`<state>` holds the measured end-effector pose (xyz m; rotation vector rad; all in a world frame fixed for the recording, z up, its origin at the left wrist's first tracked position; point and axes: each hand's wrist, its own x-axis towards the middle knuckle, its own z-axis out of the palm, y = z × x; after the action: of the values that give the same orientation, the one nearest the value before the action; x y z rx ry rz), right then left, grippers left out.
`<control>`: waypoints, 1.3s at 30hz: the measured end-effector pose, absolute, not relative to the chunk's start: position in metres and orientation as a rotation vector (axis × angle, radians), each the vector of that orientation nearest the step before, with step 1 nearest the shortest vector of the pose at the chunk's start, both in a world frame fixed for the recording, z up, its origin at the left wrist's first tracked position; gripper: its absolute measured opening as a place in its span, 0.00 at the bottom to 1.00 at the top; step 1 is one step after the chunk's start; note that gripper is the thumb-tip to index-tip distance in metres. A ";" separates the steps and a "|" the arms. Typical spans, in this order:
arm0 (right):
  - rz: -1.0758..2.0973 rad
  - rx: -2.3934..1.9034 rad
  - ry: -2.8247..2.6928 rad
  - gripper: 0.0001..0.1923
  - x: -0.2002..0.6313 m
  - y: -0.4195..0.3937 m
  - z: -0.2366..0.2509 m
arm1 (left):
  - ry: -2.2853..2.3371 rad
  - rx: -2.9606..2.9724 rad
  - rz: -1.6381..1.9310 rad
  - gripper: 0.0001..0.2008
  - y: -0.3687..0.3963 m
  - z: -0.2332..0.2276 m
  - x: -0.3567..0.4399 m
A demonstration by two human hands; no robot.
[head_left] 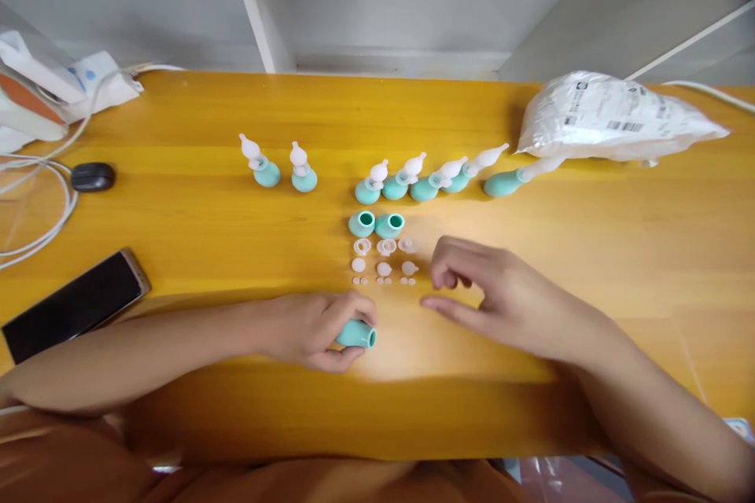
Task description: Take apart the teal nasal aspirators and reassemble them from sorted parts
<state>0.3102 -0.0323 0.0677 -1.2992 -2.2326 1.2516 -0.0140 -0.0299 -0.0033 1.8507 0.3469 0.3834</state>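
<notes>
Wears orange-brown fabric clothing [283,483] along bottom edge. Grips a mint-green, hollow, narrow-mouthed bulb [352,333] in left hand [322,326], pinched between thumb and fingers, lying sideways, mouth to the right, just nearer than the rows of small parts; can't tell if touching the glossy yellow-brown wooden table [194,228]. Has right hand [495,283] out to the right of those rows, fingers curled, thumb spread apart from them. In rows, near to far: tiny pale round pieces [384,280] in three pairs; three thin pale-pink discs [384,269]; three translucent pale ringed pieces [386,247]; two open mint-green bulbs [357,229] side by side. Farther back: five mint-green bulbs with pale-pink bulbous tips [423,189], roughly in line; two matching tipped bulbs [304,179] well apart to the left. Back right: silvery-white printed plastic bag [613,114]. Left: black computer mouse [93,177]; nearer, dark-screened rectangular phone [76,306] just beyond left forearm [194,338].
</notes>
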 end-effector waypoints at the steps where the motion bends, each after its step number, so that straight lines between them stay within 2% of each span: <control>1: 1.307 -1.226 -2.238 0.10 0.302 -0.040 0.070 | 0.377 1.843 0.376 0.19 -0.031 -0.004 -0.014; 3: 1.311 -1.091 -2.290 0.18 0.281 -0.060 0.065 | 0.427 1.826 0.367 0.19 -0.032 -0.006 -0.015; 4: 1.187 -1.059 -2.349 0.21 0.271 -0.070 0.059 | 0.435 1.806 0.378 0.20 -0.032 -0.008 -0.014; 7: 0.918 -0.990 -2.403 0.17 0.248 -0.093 0.039 | 0.345 1.669 0.434 0.25 -0.031 -0.013 -0.012; 10: 1.004 -0.913 -2.318 0.13 0.247 -0.096 0.035 | 0.212 1.537 0.430 0.31 -0.027 -0.012 -0.009; 13: 1.055 -0.840 -2.161 0.16 0.264 -0.081 0.051 | 0.163 1.453 0.378 0.32 -0.021 -0.008 -0.009; 17: 0.567 -1.126 -1.941 0.24 0.294 -0.049 0.071 | 0.136 1.330 0.304 0.27 -0.020 -0.006 -0.012; 20: 0.353 -1.301 -1.944 0.23 0.309 -0.026 0.069 | 0.139 1.340 0.269 0.25 -0.022 -0.009 -0.013; 29: 0.541 -1.304 -2.179 0.25 0.321 -0.006 0.016 | 0.144 1.434 0.265 0.22 -0.020 -0.005 -0.012; 39: 0.552 -1.238 -2.178 0.27 0.321 -0.004 0.009 | 0.163 1.452 0.237 0.21 -0.020 -0.003 -0.011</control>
<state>0.3210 -0.0038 0.0091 -1.2380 -2.1784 0.5522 -0.0112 -0.0196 -0.0030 1.4519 0.1630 0.2367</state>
